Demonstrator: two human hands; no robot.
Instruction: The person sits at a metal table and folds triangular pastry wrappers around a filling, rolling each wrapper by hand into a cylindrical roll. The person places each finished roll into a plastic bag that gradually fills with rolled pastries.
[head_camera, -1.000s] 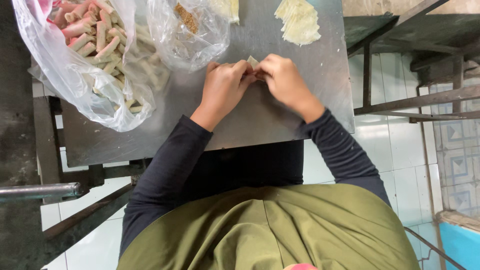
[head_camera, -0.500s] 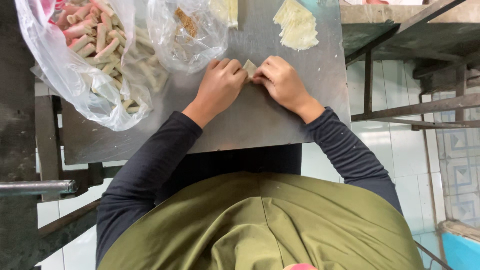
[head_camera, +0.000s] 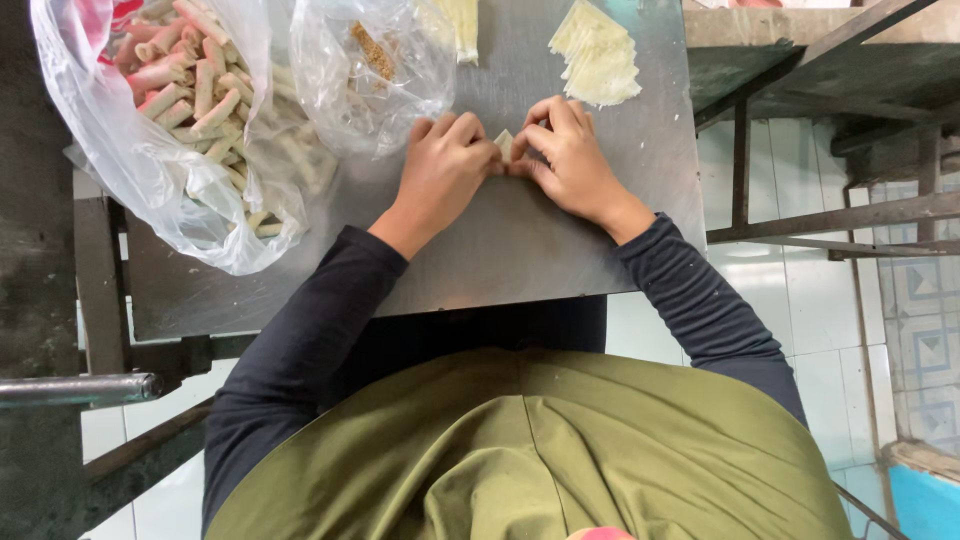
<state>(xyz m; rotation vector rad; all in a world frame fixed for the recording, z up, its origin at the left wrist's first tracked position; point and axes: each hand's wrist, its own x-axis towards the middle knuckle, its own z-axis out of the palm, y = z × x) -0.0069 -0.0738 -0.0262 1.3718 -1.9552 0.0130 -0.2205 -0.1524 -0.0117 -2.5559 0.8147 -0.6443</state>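
Head view: a small pale wrapper (head_camera: 505, 146) is pinched between the left hand (head_camera: 445, 170) and right hand (head_camera: 570, 160), fingers curled shut on it, mid-table on the metal table (head_camera: 520, 250). Both wrists are angled inward, knuckles up.

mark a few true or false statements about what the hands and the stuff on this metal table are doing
1. Both hands pinch one small pale wrapper between them. True: the left hand and right hand meet on the wrapper.
2. The large plastic bag is empty. False: the large plastic bag holds many finished rolls.
3. A stack of pale wrappers lies beyond the right hand. True: the stack sits on the metal table.
4. The person wears gloves. False: both hands are bare.
5. The smaller clear bag lies right of the stack. False: the smaller clear bag lies left of it.
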